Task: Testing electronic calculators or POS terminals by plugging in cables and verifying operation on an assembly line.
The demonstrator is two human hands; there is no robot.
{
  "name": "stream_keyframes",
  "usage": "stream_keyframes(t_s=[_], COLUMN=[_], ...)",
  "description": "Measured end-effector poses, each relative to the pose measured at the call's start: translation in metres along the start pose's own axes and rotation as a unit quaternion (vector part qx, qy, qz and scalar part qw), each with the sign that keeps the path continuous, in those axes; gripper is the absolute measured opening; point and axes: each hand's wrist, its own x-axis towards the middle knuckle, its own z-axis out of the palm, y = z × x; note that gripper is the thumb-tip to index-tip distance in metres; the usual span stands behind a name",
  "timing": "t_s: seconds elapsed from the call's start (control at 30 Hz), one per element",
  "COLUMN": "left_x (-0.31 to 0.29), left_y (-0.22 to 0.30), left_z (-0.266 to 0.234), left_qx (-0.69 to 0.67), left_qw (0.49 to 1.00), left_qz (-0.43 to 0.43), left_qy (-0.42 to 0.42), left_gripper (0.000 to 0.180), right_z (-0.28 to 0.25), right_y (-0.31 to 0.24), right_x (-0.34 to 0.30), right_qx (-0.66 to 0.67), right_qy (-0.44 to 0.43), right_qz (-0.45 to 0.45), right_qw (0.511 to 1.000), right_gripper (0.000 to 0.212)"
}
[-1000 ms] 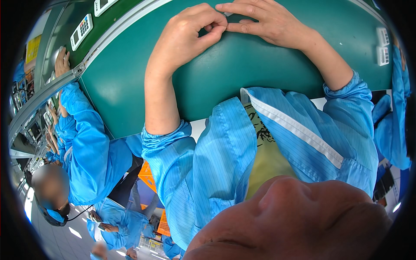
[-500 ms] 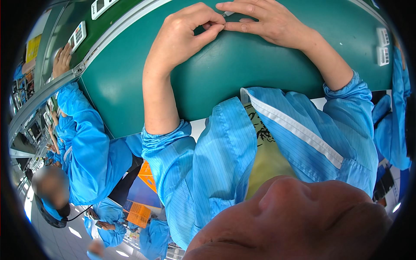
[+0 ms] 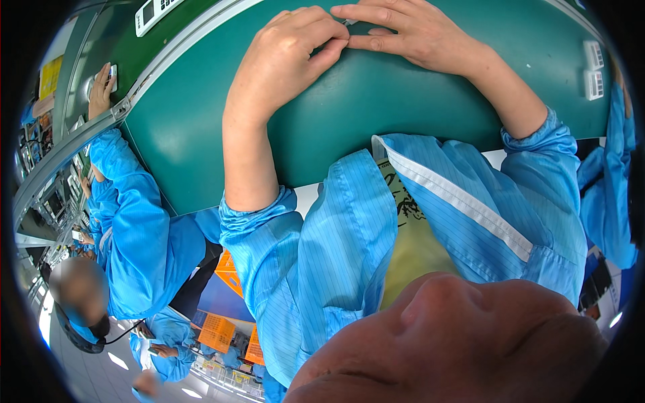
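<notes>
Both hands meet above the green tabletop (image 3: 376, 111) at the upper middle. My left hand (image 3: 285, 60) is closed, with thumb and index finger pinched together. Whatever lies in that pinch is hidden. My right hand (image 3: 413, 37) lies with its fingers stretched out and apart, one fingertip touching or nearly touching the left pinch. Between the two hands shows a small pale piece (image 3: 350, 22), too small to name. It cannot be told whether either hand grips it.
Two white devices (image 3: 593, 70) lie at the table's right edge. A metal rail (image 3: 178, 50) borders the left side; beyond it lies a white device with a screen (image 3: 153, 15). A co-worker's hand (image 3: 101, 93) rests past the rail. Orange crates (image 3: 217, 333) stand behind.
My left hand has turned slightly, its knuckles shifting a little right. Beyond the rail, the screened device has shifted left, and the co-worker's hand now covers most of another white device.
</notes>
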Motion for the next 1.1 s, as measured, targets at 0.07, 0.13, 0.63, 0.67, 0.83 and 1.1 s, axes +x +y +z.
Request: stream_keyframes(t_s=[0.07,0.13,0.63,0.67,0.83,1.1], left_x=[-0.001,-0.002,-0.001,-0.001,-0.001,-0.005], left_y=[-0.004,-0.007,0.003,0.003,0.002,-0.005], left_z=[0.0,-0.001,-0.001,-0.002,-0.007,-0.005], left_qx=[0.003,0.008,0.054,0.054,0.001,0.008], left_qw=[1.0,1.0,0.998,0.998,0.999,1.0], left_qz=[0.01,0.016,0.015,0.015,-0.025,0.014], left_qy=[0.004,0.003,0.028,0.028,0.039,0.014], left_gripper=[0.011,0.012,0.013,0.013,0.013,0.013], right_z=[0.001,0.0,0.002,-0.003,-0.026,0.011], right_y=[0.0,0.0,-0.001,-0.001,-0.007,-0.005], right_x=[0.0,0.001,0.01,0.016,0.026,0.011], right_qx=[0.001,0.001,0.013,0.014,0.133,-0.025], right_qy=[-0.004,-0.003,0.007,0.007,-0.11,0.024], right_qz=[0.001,0.002,0.015,0.019,0.15,0.018], right_qw=[1.0,1.0,1.0,1.0,0.974,0.999], right_gripper=[0.042,0.041,0.039,0.039,0.036,0.035])
